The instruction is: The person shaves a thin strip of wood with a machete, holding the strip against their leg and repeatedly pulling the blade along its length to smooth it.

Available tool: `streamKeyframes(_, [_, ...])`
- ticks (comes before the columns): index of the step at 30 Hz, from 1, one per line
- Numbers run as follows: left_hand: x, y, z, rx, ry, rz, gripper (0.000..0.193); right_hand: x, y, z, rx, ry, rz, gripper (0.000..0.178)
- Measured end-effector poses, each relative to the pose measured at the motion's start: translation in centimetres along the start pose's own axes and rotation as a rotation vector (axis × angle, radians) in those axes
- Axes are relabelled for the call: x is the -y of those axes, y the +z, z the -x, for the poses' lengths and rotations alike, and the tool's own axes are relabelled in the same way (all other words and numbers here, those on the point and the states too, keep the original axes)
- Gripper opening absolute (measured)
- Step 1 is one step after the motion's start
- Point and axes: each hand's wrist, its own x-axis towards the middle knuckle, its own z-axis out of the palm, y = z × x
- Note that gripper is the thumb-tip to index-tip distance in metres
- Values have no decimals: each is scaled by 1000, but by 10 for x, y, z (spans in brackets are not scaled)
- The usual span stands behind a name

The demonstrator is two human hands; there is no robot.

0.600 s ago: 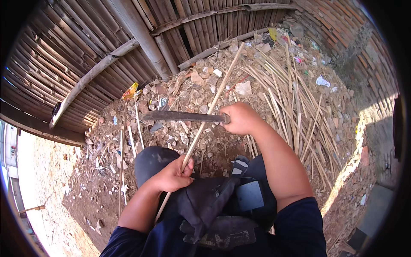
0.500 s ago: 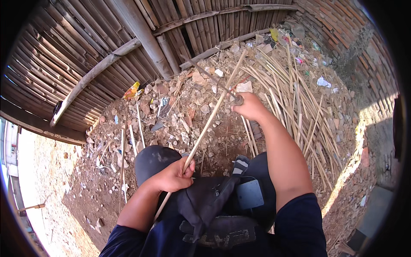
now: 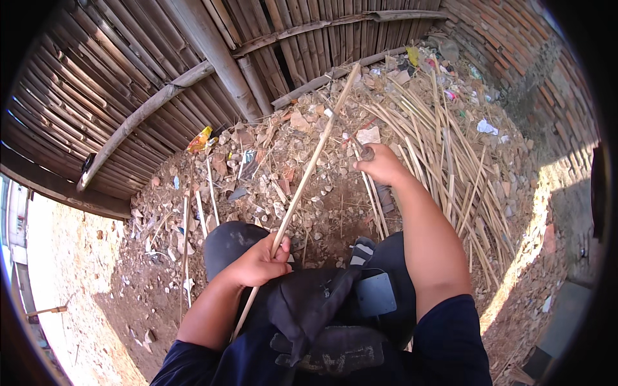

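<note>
My left hand is closed around the lower part of a long, pale bamboo strip. The strip slants from my lap up to the far side, leaning slightly right. In my right hand, out over the ground to the right, is the handle of a long-bladed knife. Its dark blade is foreshortened now and hard to make out against the rubble; part of it seems to lie near the upper half of the strip.
A heap of bamboo strips lies on the right, before a brick wall. A bamboo wall rises at the far left. Stones and litter cover the ground. A phone-like flat grey object rests on my thigh.
My right hand has shifted slightly right and down, and the knife blade has swung from pointing far left across the strip to a foreshortened angle. The strip's upper end has tipped slightly left.
</note>
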Motion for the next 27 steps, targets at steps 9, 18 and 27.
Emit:
streamKeyframes(9, [4, -1, 4, -89, -81, 225, 20, 65, 15, 42, 254, -247, -40, 48])
streamKeyframes(18, [-2, 28, -38, -401, 23, -356, 32, 74, -2, 56, 298, -314, 195, 37])
streamKeyframes(27, [-1, 21, -38, -448, -45, -369, 34, 73, 21, 43, 336, -310, 303, 38])
